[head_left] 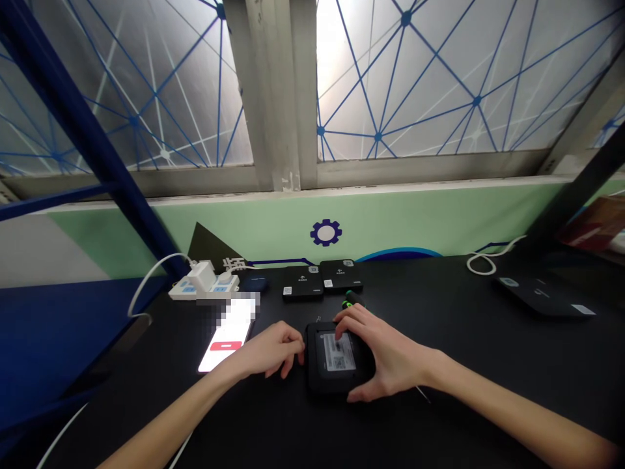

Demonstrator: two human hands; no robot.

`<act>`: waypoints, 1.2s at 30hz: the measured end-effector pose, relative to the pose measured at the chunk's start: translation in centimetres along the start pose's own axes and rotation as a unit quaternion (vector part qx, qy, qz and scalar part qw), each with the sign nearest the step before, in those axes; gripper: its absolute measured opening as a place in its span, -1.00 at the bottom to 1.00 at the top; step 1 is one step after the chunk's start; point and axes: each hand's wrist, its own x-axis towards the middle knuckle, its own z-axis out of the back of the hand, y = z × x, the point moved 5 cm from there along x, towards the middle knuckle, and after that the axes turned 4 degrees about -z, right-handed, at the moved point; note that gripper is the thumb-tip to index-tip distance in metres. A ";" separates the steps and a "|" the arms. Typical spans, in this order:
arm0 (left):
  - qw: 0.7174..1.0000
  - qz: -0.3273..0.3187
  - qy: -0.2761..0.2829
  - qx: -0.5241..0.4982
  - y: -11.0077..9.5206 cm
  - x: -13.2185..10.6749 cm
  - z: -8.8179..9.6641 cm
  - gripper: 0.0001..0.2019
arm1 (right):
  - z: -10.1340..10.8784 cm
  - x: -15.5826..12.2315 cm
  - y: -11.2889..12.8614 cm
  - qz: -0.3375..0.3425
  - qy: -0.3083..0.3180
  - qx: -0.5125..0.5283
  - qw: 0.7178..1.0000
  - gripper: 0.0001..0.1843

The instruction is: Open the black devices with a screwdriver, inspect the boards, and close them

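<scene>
A small black box-shaped device lies bottom-up on the black table, a white label on its underside. My right hand wraps round its right side, thumb at the near edge, fingers curled over the far edge. My left hand rests at its left edge, fingers curled and touching the side. A screwdriver with a black and green handle lies just behind my right hand.
A lit phone lies left of my left hand. Behind it sit a white power strip with a cable, two black devices, and a small dark object. Another black device lies far right.
</scene>
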 end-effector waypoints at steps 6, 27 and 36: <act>1.000 -0.003 -0.002 -0.001 -0.2 -0.2 0.0 -0.76 | -0.6 0.1 0.0 -0.007 -0.003 -0.010 1.000 -0.25; 1.000 -0.006 -0.002 -0.006 0.1 -0.1 0.1 -0.76 | -1.1 0.0 -0.4 -0.012 0.001 0.009 1.000 -0.27; 0.999 -0.018 -0.001 -0.027 0.2 0.2 0.1 -0.53 | -1.1 0.0 -0.3 -0.001 0.002 0.001 1.000 -0.21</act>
